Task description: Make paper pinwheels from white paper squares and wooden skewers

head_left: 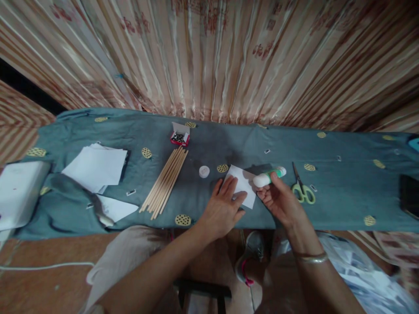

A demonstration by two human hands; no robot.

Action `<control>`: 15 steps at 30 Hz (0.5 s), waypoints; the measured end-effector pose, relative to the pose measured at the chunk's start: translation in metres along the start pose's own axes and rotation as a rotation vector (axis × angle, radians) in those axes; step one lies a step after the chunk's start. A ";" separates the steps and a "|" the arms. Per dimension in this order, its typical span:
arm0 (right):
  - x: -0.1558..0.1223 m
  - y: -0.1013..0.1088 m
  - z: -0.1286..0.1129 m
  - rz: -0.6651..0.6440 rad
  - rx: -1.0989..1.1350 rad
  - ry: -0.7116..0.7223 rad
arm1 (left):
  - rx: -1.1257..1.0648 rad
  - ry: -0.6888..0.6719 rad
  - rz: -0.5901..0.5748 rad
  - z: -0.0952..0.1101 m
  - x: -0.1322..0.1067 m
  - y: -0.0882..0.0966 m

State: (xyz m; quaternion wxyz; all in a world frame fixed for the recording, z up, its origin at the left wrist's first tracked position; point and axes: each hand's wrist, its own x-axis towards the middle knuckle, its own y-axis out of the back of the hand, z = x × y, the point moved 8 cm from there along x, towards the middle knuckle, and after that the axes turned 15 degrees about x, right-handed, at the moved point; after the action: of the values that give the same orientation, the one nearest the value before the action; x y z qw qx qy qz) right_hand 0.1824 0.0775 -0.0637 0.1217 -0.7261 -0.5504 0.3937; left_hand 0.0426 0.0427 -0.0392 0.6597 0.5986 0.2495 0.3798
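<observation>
My left hand (pixel 223 206) lies flat with fingers stretched out on a small white paper square (pixel 242 185), pinning it to the blue-grey cloth (pixel 343 192). My right hand (pixel 279 199) grips a green and white glue stick (pixel 269 176), its white end pointing left over the paper's right edge. A small white round cap (pixel 204 171) lies just left of the paper. A bangle sits on my right wrist.
A bundle of wooden sticks (pixel 165 182) lies left of the cap. A red and white box of small metal pieces (pixel 180 135) stands behind it. Stacked white papers (pixel 96 168) are at the left, green-handled scissors (pixel 303 187) at the right, a dark device (pixel 410 195) at the far right.
</observation>
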 end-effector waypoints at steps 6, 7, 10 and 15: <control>0.000 0.004 -0.004 0.014 -0.089 0.089 | -0.004 0.000 0.010 0.000 0.000 0.001; -0.001 0.004 -0.005 0.008 -0.103 0.106 | -0.004 0.001 0.014 0.000 -0.001 0.001; -0.002 0.002 -0.006 -0.011 -0.103 0.120 | -0.005 -0.001 0.017 0.000 -0.001 0.000; -0.001 0.001 -0.003 -0.038 -0.103 0.079 | -0.007 -0.003 0.018 0.001 0.000 0.001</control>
State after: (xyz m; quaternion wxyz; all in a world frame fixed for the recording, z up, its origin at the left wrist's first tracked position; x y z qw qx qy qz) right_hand 0.1848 0.0769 -0.0615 0.1132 -0.7358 -0.5785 0.3334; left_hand 0.0429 0.0419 -0.0386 0.6588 0.5991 0.2417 0.3855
